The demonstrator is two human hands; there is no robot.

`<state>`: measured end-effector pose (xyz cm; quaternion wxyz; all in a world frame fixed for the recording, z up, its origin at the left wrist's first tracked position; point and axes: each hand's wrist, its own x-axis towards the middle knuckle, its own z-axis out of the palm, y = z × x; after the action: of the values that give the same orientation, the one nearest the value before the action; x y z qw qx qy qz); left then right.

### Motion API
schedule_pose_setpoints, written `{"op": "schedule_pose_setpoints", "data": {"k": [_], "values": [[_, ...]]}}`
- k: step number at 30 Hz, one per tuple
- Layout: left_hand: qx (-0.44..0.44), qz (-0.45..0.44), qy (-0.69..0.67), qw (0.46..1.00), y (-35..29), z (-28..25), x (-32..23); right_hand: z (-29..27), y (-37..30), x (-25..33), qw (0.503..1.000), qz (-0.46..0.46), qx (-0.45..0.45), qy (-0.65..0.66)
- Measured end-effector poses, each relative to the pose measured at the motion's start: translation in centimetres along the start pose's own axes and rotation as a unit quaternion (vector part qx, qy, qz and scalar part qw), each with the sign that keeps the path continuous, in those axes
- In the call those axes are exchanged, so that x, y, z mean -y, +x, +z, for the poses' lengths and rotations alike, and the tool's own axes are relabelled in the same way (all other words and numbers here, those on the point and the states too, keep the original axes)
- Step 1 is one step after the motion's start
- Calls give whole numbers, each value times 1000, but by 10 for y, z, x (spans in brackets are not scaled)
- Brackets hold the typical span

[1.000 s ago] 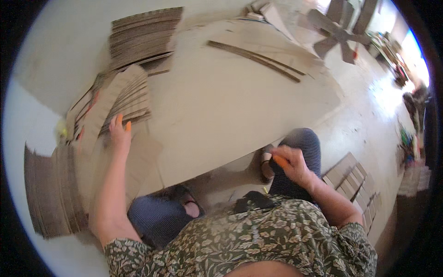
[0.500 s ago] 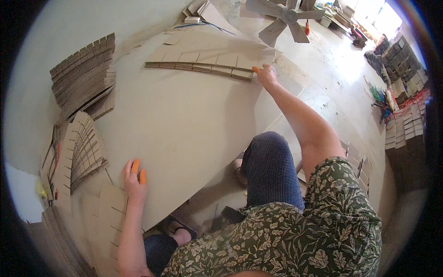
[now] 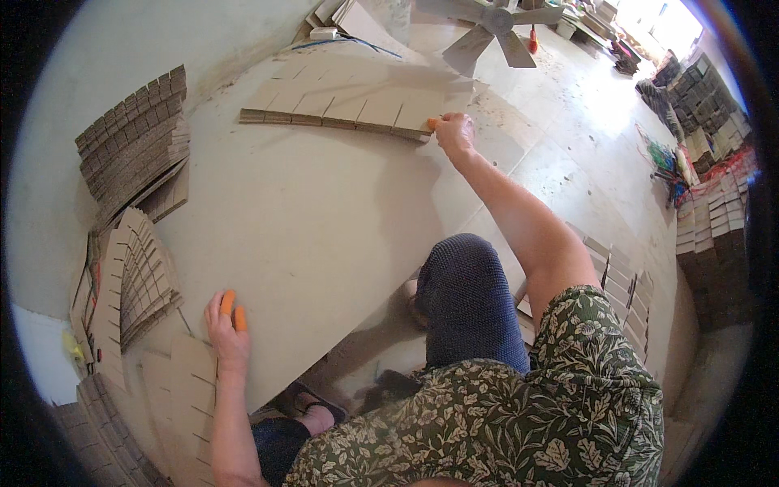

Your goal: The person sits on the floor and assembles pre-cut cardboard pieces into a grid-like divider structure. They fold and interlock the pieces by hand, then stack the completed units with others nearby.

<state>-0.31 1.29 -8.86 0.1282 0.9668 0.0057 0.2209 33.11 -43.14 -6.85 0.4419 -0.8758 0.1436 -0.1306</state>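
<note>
A stack of slotted grey-brown cardboard strips (image 3: 349, 112) lies across the far side of the pale table (image 3: 316, 219). My right hand (image 3: 456, 136) reaches out to the right end of this stack. Its fingers are curled against the corner, and an orange fingertip cover touches the strips; the far fingers are partly hidden. Close to the table's left side, my left hand (image 3: 229, 331) lies with fingers stretched out and holds nothing. Two of its fingers wear orange covers. Beside it are more slotted cardboard sheets (image 3: 193, 381) and an assembled cardboard divider grid (image 3: 150, 280).
Stacked cardboard dividers (image 3: 134, 146) lean by the wall at left. A fan (image 3: 497, 23) stands beyond the table. On the floor at right are bundled cardboard stacks (image 3: 714, 219), and more slotted pieces (image 3: 621, 284) lie behind my right arm.
The gap between the upper and lower strips at the right end has closed, and the stack now lies even. My right hand stays at that end; my left hand has hardly moved.
</note>
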Motion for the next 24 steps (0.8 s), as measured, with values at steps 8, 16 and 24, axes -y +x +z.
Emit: {"op": "schedule_pose_setpoints", "data": {"k": [8,16,24], "values": [[0,-19,-34,999,1,4,3,-24,-106,61,900,98,198,377],[-42,166,-146,974,116,34,-155,-12,-188,68,884,85,262,377],[-21,210,-114,971,169,68,-153,-8,-192,60,865,121,302,382]]}}
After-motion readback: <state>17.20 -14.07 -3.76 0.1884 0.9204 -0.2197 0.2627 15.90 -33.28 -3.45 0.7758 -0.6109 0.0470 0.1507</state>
